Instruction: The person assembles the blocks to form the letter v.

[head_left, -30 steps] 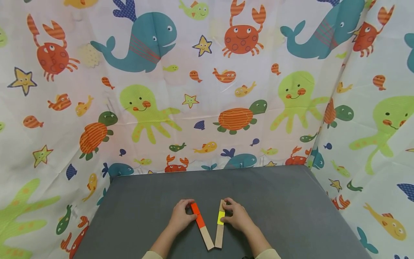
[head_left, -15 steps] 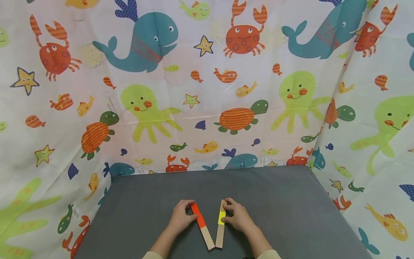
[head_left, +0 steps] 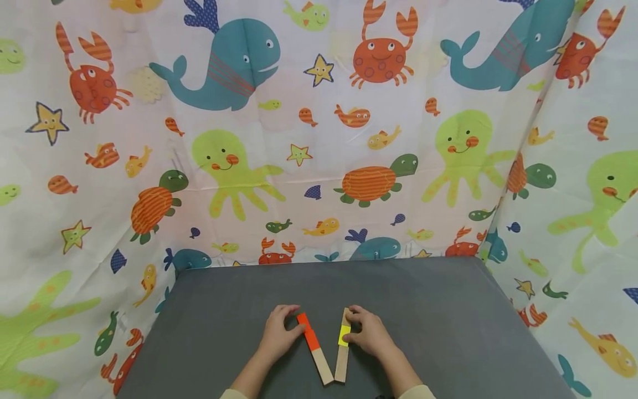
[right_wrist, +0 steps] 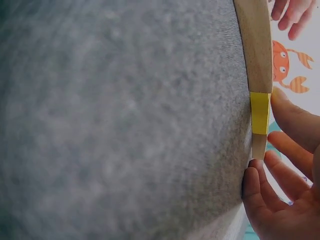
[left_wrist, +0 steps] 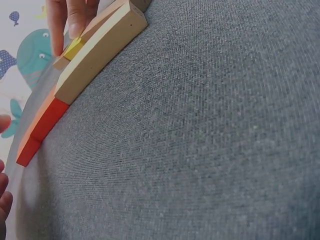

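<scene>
Two rows of wooden blocks form a V on the grey table. The left row has red blocks (head_left: 310,338) at its far end and a long plain block (head_left: 322,367) at the near end. In the right row, a yellow block (head_left: 344,334) lies between a short plain block (head_left: 346,317) and a longer plain one (head_left: 341,363). My left hand (head_left: 279,332) is just left of the red blocks; its fingers, partly cut off in the left wrist view, are apart from them. My right hand (head_left: 370,334) holds the right row, thumb at the yellow block, fingertips (right_wrist: 256,164) by the far end.
Grey cloth covers the table (head_left: 423,293) around the blocks. A curtain (head_left: 319,155) printed with sea animals hangs behind the table and along its sides.
The head view has turned slightly left. Relative to the blocks, my left hand has eased a little to the left, off the red blocks. My right hand and both rows keep their arrangement.
</scene>
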Available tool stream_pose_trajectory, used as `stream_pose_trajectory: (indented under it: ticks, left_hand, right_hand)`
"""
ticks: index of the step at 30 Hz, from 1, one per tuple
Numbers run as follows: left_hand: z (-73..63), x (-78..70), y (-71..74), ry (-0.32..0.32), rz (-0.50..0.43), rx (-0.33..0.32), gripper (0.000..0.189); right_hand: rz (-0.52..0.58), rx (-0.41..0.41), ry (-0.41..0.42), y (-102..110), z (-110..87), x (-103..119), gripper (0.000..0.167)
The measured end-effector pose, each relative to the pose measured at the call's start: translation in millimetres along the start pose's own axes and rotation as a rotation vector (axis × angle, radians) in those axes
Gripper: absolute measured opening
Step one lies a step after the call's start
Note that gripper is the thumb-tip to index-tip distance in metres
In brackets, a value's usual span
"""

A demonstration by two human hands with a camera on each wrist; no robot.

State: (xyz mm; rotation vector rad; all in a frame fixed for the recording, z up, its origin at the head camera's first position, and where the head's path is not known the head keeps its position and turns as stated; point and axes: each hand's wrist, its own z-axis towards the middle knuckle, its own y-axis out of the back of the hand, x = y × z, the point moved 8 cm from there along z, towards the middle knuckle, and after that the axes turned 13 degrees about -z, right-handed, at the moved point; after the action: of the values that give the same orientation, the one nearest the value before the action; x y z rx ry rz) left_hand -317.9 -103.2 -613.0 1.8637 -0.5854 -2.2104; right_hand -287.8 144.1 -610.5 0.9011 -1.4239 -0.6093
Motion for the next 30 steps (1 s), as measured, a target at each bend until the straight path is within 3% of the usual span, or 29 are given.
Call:
stream_pose_trajectory:
  ticks: [9,14,24,30]
  left_hand:
    - [-4.6,1.0,3.2,0.028,-0.004,-0.036,0.047]
    - [-11.5,-2.9,6.8,-0.005,0.016,-0.058,0.045]
    - [-27.9,-12.9,43.2,-0.076,0.171,-0.098,0.061]
    - [-36.7,-8.9,60.1,-0.009,0.244,-0.087,0.066]
  right_hand:
    - [-0.014,-0.085,-0.014,2.5,-0.1,-5.6,0.053]
    - [-0.007,-0.149,-0.035,8.7,-4.1,-7.5,0.054]
    - [-0.032,-0.243,-0.060,42.7,-16.7,-9.0,0.053]
    - [-0.024,-0.289,-0.100,73.0,-29.0,-25.0,0.058]
